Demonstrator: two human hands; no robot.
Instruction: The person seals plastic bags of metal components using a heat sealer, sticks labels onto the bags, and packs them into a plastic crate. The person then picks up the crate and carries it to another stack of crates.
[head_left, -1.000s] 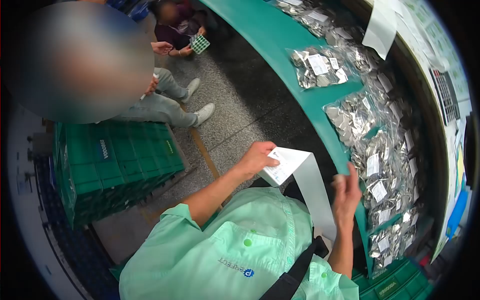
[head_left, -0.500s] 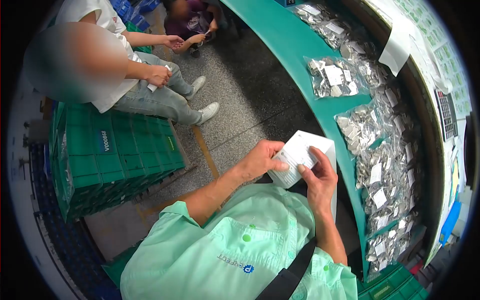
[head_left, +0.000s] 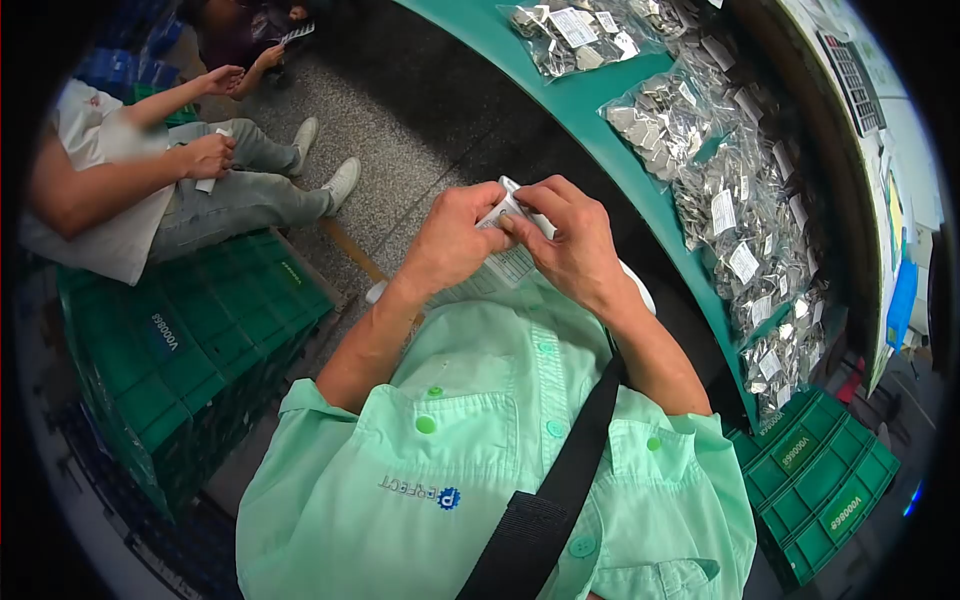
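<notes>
In front of my chest, my left hand [head_left: 452, 238] pinches a sheet of printed white labels [head_left: 512, 264] between thumb and fingers. From the other side my right hand [head_left: 572, 240] grips the same sheet, with both thumbs close together near its upper edge. The paper bends where the fingers meet, and printed lines show below them. Part of the sheet is hidden behind the hands. A white rounded edge, perhaps more of the paper, shows beside my right wrist.
On the right, a curved green table [head_left: 570, 105] bears clear bags of metal parts [head_left: 655, 135] with white labels. A green crate [head_left: 820, 480] stands below it. At left, a person in a white shirt [head_left: 110, 190] sits on green crates [head_left: 190, 340]; another person [head_left: 235, 40] is beyond.
My hands have come closer together, and the sheet, spread flat before, is now bent between them. The view has shifted, bringing the green crate at lower right further into sight.
</notes>
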